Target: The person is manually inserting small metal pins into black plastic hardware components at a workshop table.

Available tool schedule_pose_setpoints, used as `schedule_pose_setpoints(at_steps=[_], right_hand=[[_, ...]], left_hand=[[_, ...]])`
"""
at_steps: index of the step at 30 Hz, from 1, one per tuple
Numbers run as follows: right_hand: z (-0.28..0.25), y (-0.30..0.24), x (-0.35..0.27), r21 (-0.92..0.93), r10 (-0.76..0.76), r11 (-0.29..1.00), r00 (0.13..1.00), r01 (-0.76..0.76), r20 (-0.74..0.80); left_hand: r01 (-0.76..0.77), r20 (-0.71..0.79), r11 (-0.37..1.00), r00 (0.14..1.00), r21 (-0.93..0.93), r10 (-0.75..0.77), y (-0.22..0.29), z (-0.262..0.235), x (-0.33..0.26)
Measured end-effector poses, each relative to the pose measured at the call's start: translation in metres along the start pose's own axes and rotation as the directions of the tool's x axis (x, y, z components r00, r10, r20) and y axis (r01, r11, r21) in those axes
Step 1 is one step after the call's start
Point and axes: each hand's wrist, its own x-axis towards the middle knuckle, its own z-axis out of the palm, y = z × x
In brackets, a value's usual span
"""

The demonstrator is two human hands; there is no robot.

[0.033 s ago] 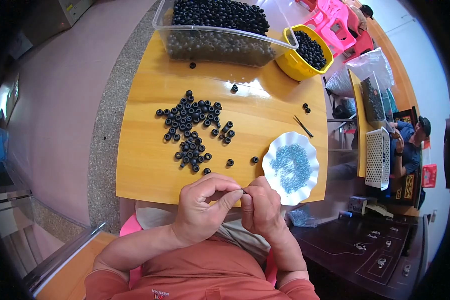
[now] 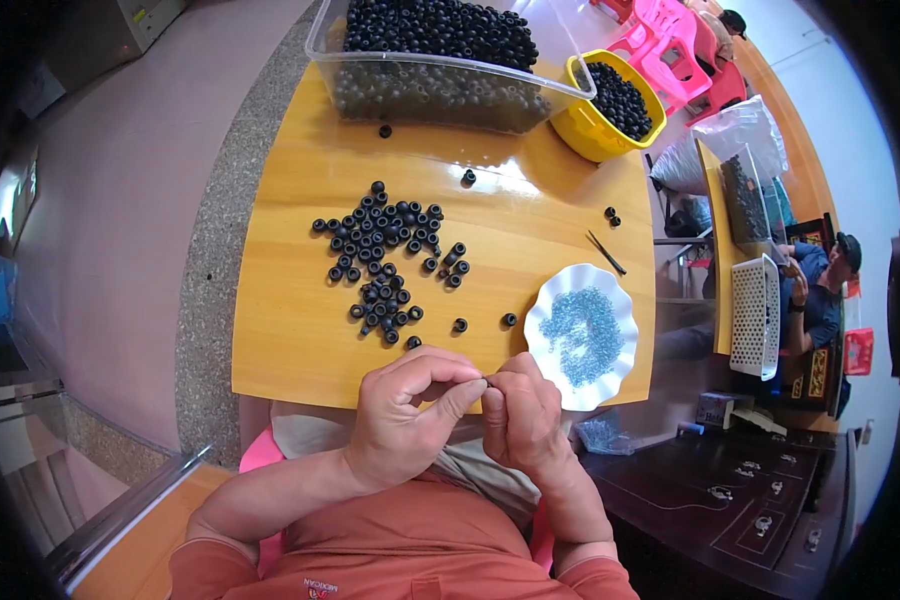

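Note:
My left hand (image 2: pixel 410 415) and my right hand (image 2: pixel 525 415) meet fingertip to fingertip in front of the table's near edge. Thumbs and forefingers are pinched around a small dark piece (image 2: pixel 487 383), mostly hidden by the fingers. Beyond my left hand, many black ring-shaped parts (image 2: pixel 391 232) lie in a loose pile, with a few strays around it. A white plate with a wavy rim (image 2: pixel 533 335) stands just past my right hand, holding small clear bluish beads (image 2: pixel 595 345). Dark tweezers (image 2: pixel 607 252) lie behind the plate, near two small black parts (image 2: pixel 612 216).
At the table's far side stand a clear plastic box (image 2: pixel 450 95) and a yellow tub (image 2: pixel 582 130), both filled with black parts. To the right, a person (image 2: pixel 820 290) sits by another table with a white perforated basket (image 2: pixel 755 320). Pink chairs (image 2: pixel 660 45) stand farther back.

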Motion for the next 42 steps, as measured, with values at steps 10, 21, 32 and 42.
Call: schedule_pose_setpoints(at_steps=[10, 21, 32, 42], right_hand=[[-0.004, 0.006, -0.005, 0.108, -0.017, 0.994, 1.000, 0.019, -0.027], [-0.003, 0.001, -0.003, 0.012, -0.003, 1.000, 1.000, 0.003, -0.001], [-0.006, 0.000, 0.000, -0.029, -0.001, 1.000, 1.000, 0.001, 0.025], [-0.007, 0.005, -0.001, -0.019, -0.062, 0.998, 0.998, 0.063, 0.017]], left_hand=[[-0.249, 0.255, 0.908, 0.953, 0.338, 0.166, 0.008, -0.002, 0.010], [-0.246, 0.227, 0.908, 0.958, 0.339, 0.175, 0.004, -0.003, 0.007], [-0.257, 0.241, 0.880, 0.956, 0.400, 0.170, 0.001, -0.002, 0.007], [0.253, 0.329, 0.966, 0.909, 0.048, -0.255, 0.007, -0.004, 0.008]])
